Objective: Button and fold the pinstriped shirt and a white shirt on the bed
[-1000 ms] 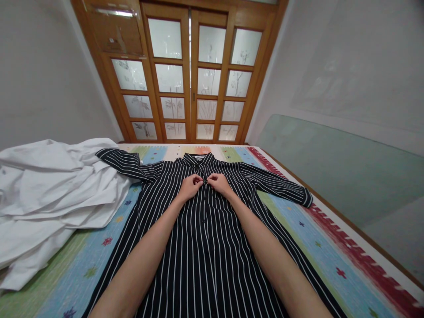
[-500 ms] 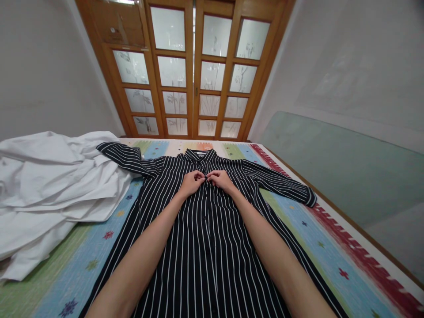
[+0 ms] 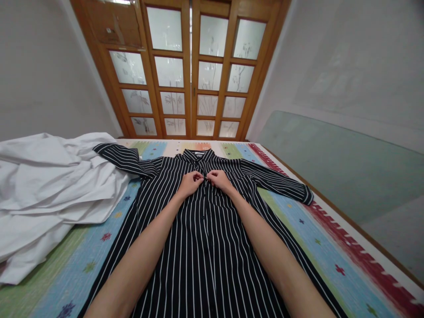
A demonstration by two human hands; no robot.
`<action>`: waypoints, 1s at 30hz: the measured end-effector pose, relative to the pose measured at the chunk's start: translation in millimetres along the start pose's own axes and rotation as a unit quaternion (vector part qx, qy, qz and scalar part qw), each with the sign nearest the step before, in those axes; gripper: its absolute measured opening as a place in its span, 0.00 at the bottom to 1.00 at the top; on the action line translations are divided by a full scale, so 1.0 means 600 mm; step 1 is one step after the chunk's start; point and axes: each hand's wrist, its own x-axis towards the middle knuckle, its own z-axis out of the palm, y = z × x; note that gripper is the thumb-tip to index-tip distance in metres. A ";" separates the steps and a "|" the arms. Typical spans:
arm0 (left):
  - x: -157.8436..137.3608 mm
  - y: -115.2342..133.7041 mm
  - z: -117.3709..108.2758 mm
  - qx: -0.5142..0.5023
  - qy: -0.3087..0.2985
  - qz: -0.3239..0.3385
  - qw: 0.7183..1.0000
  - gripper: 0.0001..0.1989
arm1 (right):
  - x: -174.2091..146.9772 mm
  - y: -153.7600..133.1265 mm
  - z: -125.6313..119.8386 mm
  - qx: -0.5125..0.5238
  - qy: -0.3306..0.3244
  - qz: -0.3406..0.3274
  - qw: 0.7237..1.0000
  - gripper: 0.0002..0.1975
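Observation:
A black shirt with white stripes lies spread front side up, its collar at the far end and both sleeves out to the sides. My left hand pinches the front placket at chest height, thumb and fingers together. Just across from it, my right hand pinches the other side of the placket, fingertips almost meeting the left ones. Whatever small piece sits between the fingertips, a button or a cloth edge, is hidden. Lower on the placket a dark button shows.
A heap of white cloth lies at the left, touching the shirt's left sleeve. Beneath everything is a colourful patterned bed cover. A pale green panel runs along the right wall. Wooden doors with glass panes stand behind.
The view has shifted slightly, so everything sits a little further left. Both hands stay at the same spot on the placket, with small finger movements and a slightly wider gap between the fingertips.

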 end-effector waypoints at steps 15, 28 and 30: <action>0.003 -0.006 -0.001 -0.051 0.002 -0.011 0.999 0.02 | -0.002 0.001 0.001 -0.018 0.000 -0.030 0.999 0.10; 0.002 -0.002 -0.001 -0.034 0.007 -0.026 0.999 0.04 | 0.002 0.017 -0.002 -0.002 -0.029 -0.073 0.997 0.06; 0.002 -0.001 -0.002 -0.027 0.009 -0.032 0.999 0.05 | 0.002 0.019 -0.003 -0.005 -0.035 -0.077 0.996 0.07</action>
